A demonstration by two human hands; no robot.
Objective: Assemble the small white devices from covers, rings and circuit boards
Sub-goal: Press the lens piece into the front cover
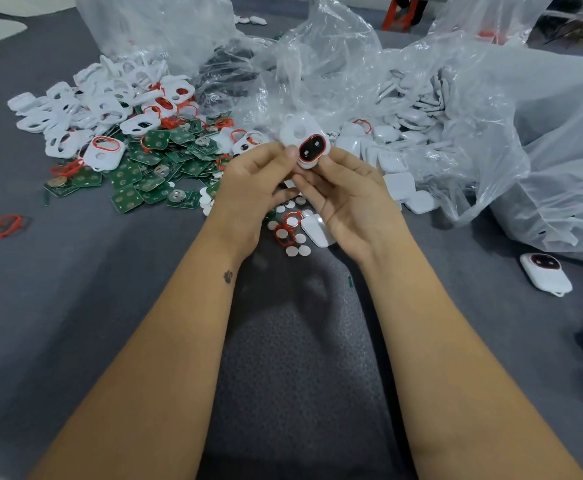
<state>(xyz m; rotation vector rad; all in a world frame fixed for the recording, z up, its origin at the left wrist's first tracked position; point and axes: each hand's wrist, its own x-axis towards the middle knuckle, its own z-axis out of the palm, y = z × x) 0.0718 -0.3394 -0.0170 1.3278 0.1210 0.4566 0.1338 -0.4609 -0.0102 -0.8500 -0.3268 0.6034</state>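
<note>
A person's left hand (pixel 253 181) and right hand (pixel 345 195) pinch a small white plastic device with a red-ringed dark window (pixel 305 143) above the grey table (pixel 75 289); green circuit boards (pixel 151 168) are heaped at ten o'clock.

— Where does the camera sit?

— On the person's head. It looks forward and down, close over both arms.

— What is in the middle?

— The left hand (pixel 248 183) and right hand (pixel 347 199), held close together. The grey table (pixel 75 289) spreads all around them.

— Is there another view?

— No, just this wide one.
</note>
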